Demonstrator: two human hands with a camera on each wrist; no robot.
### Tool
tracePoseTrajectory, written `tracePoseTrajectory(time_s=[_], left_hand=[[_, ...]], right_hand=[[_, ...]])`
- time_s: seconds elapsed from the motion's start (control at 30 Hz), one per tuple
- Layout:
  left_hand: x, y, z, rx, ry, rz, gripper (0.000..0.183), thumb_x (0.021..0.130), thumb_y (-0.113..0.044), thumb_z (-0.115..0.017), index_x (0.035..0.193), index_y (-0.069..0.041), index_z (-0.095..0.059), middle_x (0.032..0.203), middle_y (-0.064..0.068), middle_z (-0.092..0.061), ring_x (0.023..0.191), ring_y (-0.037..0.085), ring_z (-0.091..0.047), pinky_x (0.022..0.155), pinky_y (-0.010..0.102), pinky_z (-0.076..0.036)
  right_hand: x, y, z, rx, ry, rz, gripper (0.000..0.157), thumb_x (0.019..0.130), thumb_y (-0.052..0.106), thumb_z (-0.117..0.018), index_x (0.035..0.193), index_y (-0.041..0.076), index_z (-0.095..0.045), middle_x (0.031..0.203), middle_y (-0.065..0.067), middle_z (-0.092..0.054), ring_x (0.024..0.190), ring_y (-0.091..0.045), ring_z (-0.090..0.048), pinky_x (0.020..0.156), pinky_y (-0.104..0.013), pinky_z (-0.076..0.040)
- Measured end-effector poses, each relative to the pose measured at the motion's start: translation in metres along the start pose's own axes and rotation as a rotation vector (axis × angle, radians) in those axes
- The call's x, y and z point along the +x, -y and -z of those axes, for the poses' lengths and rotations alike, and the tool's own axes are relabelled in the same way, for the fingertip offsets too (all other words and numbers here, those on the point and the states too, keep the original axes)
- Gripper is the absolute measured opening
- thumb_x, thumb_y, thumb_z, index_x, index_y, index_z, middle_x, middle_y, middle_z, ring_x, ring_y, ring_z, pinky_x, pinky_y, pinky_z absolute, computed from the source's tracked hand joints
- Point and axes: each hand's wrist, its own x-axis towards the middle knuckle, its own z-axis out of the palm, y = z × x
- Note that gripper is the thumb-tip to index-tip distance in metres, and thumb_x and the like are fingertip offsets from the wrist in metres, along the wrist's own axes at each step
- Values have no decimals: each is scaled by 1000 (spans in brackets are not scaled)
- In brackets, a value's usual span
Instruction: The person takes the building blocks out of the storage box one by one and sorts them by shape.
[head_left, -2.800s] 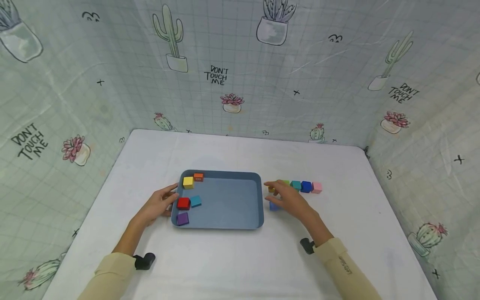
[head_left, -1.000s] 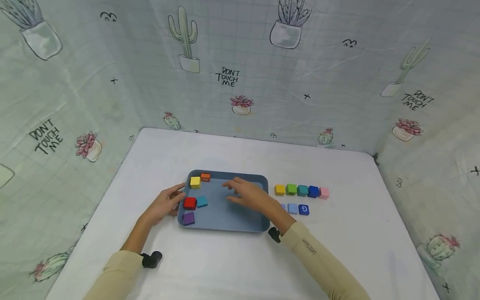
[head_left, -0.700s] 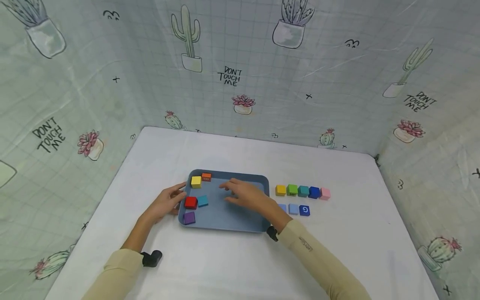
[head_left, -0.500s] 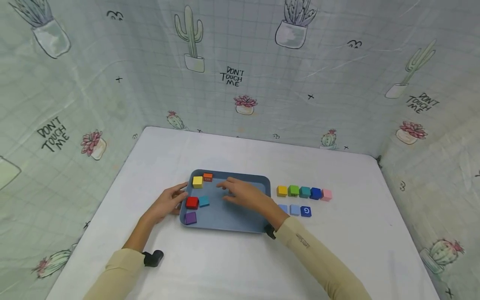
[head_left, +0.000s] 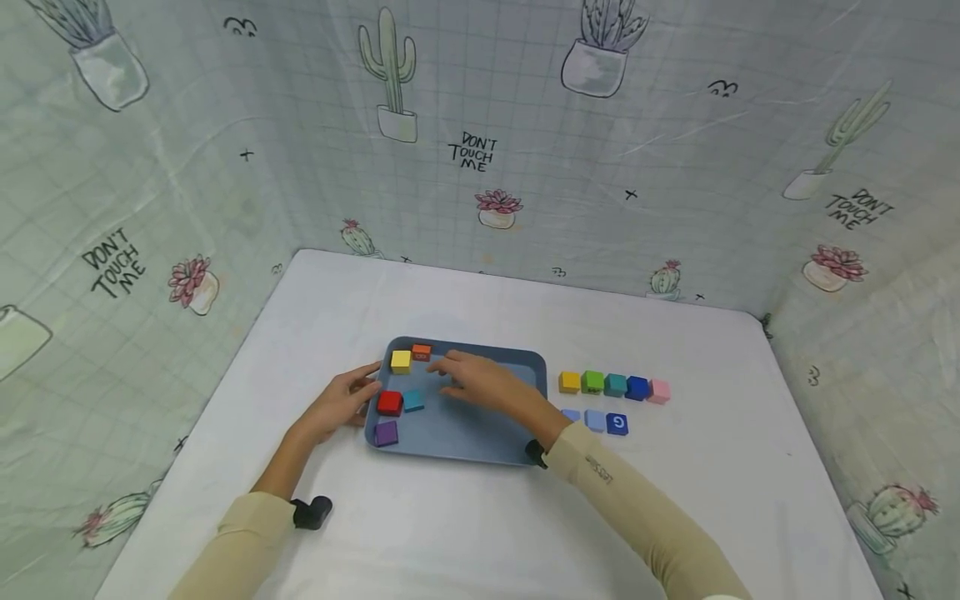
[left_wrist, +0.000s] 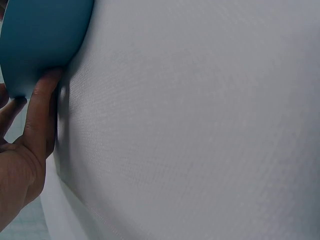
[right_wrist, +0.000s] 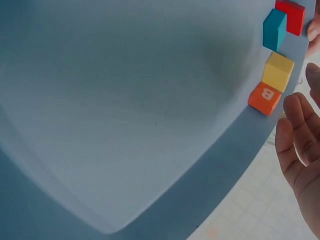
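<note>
My left hand (head_left: 337,404) touches the left wall of a blue-grey tray (head_left: 457,454); in the left wrist view its fingers (left_wrist: 37,117) lie straight against the tray wall. Inside the tray, along its left side, sit a yellow cube (head_left: 401,362), an orange cube (head_left: 422,352), a red cube (head_left: 390,403), a turquoise block (head_left: 413,401) and a purple cube (head_left: 386,433). Over the tray hovers my right hand (head_left: 483,383), fingers relaxed and holding nothing, just right of the orange cube. The right wrist view shows a letter on that orange cube (right_wrist: 265,98).
Right of the tray, a back row holds yellow (head_left: 569,382), green (head_left: 592,382), teal (head_left: 615,385), blue (head_left: 637,388) and pink cubes (head_left: 659,392). In front lie light-blue cubes (head_left: 595,421) and a blue cube (head_left: 617,424) marked G. Patterned cloth (head_left: 480,208) surrounds the white table (head_left: 450,533).
My right hand has moved left from the cubes beside the tray to over the tray, then slightly further toward the orange cube. The left hand stays at the tray; the head view has shifted.
</note>
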Motion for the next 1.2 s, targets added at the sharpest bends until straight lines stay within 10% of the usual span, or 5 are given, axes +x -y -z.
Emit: tracePoseTrajectory(time_s=[0.83,1.2], left_hand=[[2,1,-1,-23,-7,21,55,98,-23,-51,148,-12,-31,126,22,-47,97,29,-51,67,36,-56],[1,2,-2,-6,-23,15,53,98,-23,-52,147,-12,-33,124,22,-48,93,29,-52,66,35,-56]], right_hand=[[27,9,-19,-110,147,129,36,91,16,-64,127,21,-61,117,-1,-55,98,-9,-54,88,-20,-45],[35,9,-26,-198,182,105,39,94,13,-59,130,27,-58,114,-2,-55,83,-9,-50,70,-12,-43]])
